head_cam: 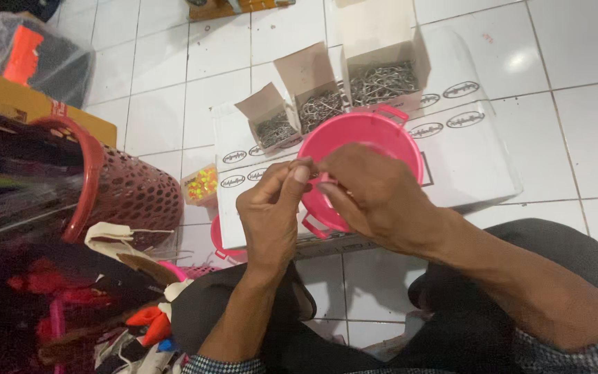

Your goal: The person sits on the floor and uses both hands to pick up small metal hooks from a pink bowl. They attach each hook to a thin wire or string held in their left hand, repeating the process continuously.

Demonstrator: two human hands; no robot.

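Note:
My left hand and my right hand meet in front of me over a small pink plastic bucket. The fingertips of both hands pinch together on something very small; I cannot tell what it is. The bucket stands on a flat white cardboard box on the tiled floor. Behind the bucket stand three open cardboard boxes of small metal hooks: a small one, a middle one and a large one.
A red perforated plastic basket lies to the left beside a small box of yellow and orange bits. Bags, a yellow carton and colourful clutter fill the left side. My dark-trousered legs are folded below. White floor tiles lie to the right.

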